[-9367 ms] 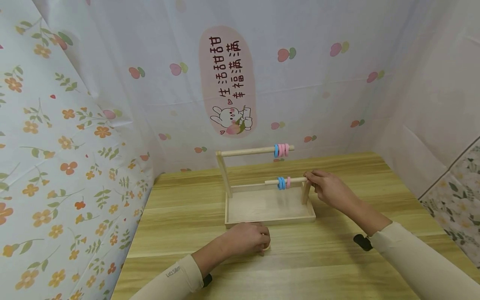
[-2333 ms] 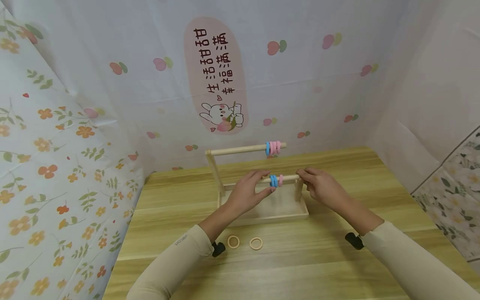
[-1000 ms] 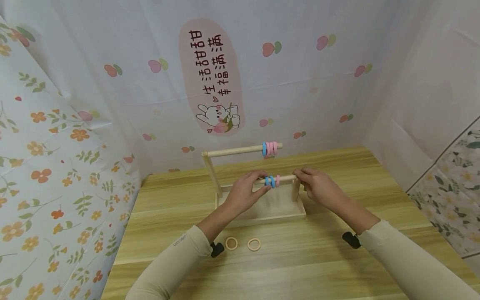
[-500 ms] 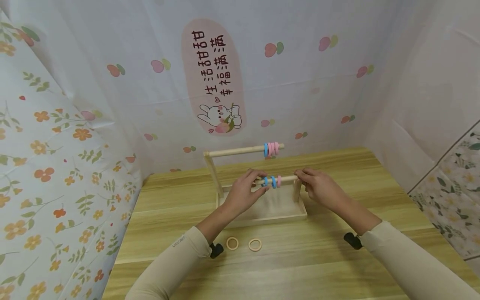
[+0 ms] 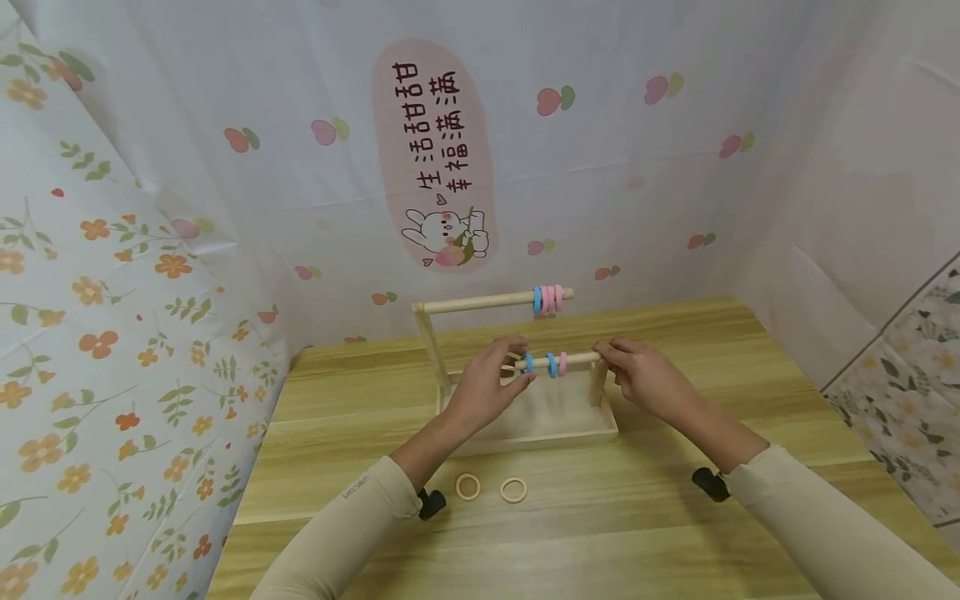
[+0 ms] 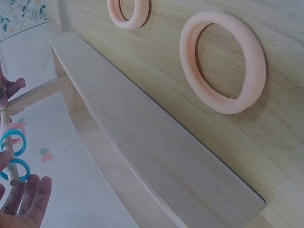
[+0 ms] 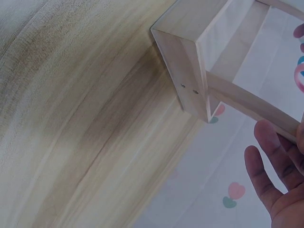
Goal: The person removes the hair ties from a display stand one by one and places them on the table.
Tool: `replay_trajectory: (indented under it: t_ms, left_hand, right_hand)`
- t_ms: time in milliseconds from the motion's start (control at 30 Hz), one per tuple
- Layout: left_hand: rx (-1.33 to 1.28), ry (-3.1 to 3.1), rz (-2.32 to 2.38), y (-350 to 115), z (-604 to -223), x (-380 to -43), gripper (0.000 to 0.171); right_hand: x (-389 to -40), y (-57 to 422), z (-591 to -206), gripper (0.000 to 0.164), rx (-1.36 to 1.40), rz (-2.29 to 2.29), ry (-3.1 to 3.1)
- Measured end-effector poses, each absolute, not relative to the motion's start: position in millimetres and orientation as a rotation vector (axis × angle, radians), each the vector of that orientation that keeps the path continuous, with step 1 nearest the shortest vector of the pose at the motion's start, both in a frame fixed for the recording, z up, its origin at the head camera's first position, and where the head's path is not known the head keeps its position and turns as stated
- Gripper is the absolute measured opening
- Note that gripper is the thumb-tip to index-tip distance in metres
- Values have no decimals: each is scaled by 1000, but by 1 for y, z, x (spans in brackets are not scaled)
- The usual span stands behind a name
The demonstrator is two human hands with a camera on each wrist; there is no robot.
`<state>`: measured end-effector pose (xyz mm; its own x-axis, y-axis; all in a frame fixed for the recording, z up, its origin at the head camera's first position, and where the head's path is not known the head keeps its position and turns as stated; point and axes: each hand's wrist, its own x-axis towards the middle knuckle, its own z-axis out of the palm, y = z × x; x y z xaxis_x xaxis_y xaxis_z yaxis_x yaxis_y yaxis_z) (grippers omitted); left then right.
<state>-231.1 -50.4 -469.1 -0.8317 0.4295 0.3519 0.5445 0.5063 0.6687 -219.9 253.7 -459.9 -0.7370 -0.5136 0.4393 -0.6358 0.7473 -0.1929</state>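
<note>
A wooden rack [image 5: 525,437] with a tray base carries two rods. My right hand [image 5: 609,354] grips the right end of the lower rod [image 5: 577,358] over its post. My left hand [image 5: 522,364] pinches a blue ring [image 5: 528,362] near that rod's free left end. A second blue ring [image 5: 551,364] and a pink ring [image 5: 562,362] sit further right on it. In the left wrist view the two blue rings [image 6: 14,156] hang apart on the rod above my fingers [image 6: 28,199]. The right wrist view has the tray corner [image 7: 183,71] and my fingers [image 7: 270,166].
The upper rod [image 5: 480,302] holds blue and pink rings [image 5: 550,298] at its right end. Two beige rings [image 5: 468,486] [image 5: 513,490] lie on the wooden table [image 5: 637,533] in front of the tray. Patterned sheets wall in the back and both sides.
My left hand came up from the table to the lower rod and has slid one blue ring leftward, away from the other blue ring. The right hand has stayed on the rod's end.
</note>
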Motion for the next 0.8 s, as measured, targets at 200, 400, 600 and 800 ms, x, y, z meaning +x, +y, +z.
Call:
replay_trajectory:
  t_ms: [200, 400, 600, 800]
  left_hand:
    - [-811, -2609, -1330, -52, -469, -231, 38]
    - [-820, -2602, -1321, -56, -469, -230, 29]
    - [-832, -2577, -1258, -60, -471, -229, 26]
    - [-828, -2519, -1263, -62, -472, -228, 21]
  right_hand:
    - [-220, 254, -461, 36, 888, 470, -2581]
    - [-220, 254, -462, 36, 887, 461, -2579]
    - [-220, 254, -461, 38, 889, 464, -2594]
    - [-220, 255, -461, 39, 874, 475, -2623]
